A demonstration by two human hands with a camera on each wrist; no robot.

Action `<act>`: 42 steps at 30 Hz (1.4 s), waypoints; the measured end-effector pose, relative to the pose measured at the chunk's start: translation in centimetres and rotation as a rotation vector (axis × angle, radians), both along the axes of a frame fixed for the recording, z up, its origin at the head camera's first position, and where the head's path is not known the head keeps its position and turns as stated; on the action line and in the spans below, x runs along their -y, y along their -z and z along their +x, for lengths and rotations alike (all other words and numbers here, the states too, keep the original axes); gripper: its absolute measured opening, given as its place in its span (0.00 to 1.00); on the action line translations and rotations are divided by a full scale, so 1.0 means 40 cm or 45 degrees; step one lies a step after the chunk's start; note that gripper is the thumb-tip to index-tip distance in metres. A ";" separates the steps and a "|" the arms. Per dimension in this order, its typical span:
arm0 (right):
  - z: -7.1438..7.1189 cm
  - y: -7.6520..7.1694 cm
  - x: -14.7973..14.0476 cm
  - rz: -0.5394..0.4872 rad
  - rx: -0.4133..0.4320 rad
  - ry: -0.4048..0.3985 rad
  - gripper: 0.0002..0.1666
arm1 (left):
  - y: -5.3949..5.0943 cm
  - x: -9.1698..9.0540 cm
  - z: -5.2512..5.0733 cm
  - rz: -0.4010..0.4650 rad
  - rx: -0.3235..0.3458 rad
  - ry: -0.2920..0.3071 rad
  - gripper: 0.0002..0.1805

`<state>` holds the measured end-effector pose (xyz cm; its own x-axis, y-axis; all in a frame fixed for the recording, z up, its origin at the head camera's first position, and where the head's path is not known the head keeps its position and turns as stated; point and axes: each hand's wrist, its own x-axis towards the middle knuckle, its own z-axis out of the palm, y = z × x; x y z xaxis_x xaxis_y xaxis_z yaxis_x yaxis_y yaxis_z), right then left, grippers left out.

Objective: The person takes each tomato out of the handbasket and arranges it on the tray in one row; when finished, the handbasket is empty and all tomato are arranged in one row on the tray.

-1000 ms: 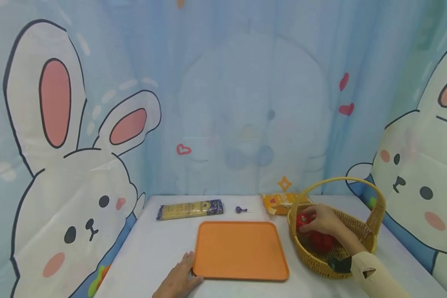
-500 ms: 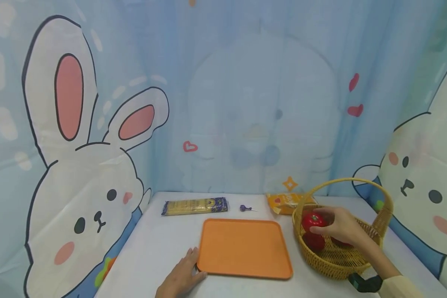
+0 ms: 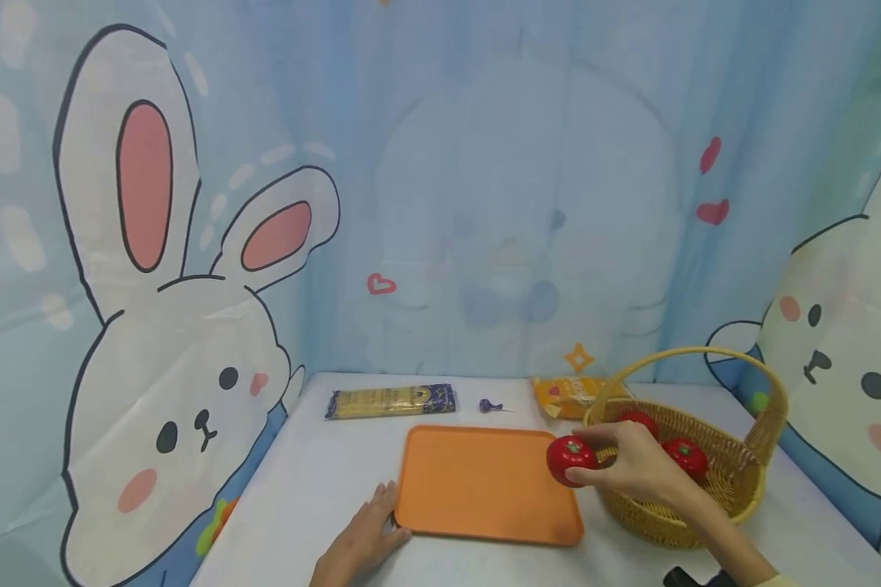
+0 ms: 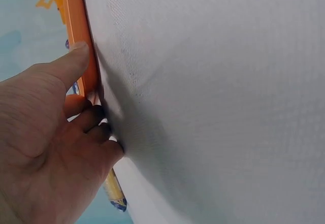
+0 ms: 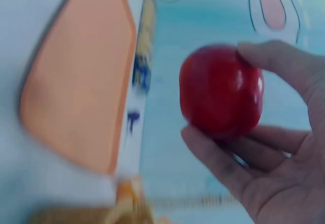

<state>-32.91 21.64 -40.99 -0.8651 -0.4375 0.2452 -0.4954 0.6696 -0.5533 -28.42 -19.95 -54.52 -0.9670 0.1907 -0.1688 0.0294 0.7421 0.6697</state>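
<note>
A round red fruit with a small green top (image 3: pixel 571 461) is pinched between thumb and fingers of my right hand (image 3: pixel 635 465), held over the right edge of the orange tray (image 3: pixel 484 485). The right wrist view shows the same red fruit (image 5: pixel 221 91) gripped at its sides. The wicker basket (image 3: pixel 759 481) stands right of the tray, with two more red fruits (image 3: pixel 684 458) inside, one partly behind my hand. My left hand (image 3: pixel 363 534) rests at the tray's left edge; in the left wrist view its thumb lies on the orange rim (image 4: pixel 81 26), fingers loosely bent beside it.
Behind the tray lie a long yellow and blue packet (image 3: pixel 391 401), a small purple lollipop (image 3: pixel 490 405) and an orange packet (image 3: pixel 568 395) partly behind the basket handle. A curtain with rabbit drawings (image 3: pixel 484 204) hangs behind the white table (image 3: pixel 352 456).
My right hand has lifted the red fruit out of the basket and moved it left to the tray's edge. My left hand stays at the tray. The head view has shifted slightly.
</note>
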 end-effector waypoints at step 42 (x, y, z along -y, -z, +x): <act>-0.110 0.288 0.565 -0.348 0.206 0.172 0.36 | -0.006 -0.009 0.004 -0.005 -0.053 -0.073 0.44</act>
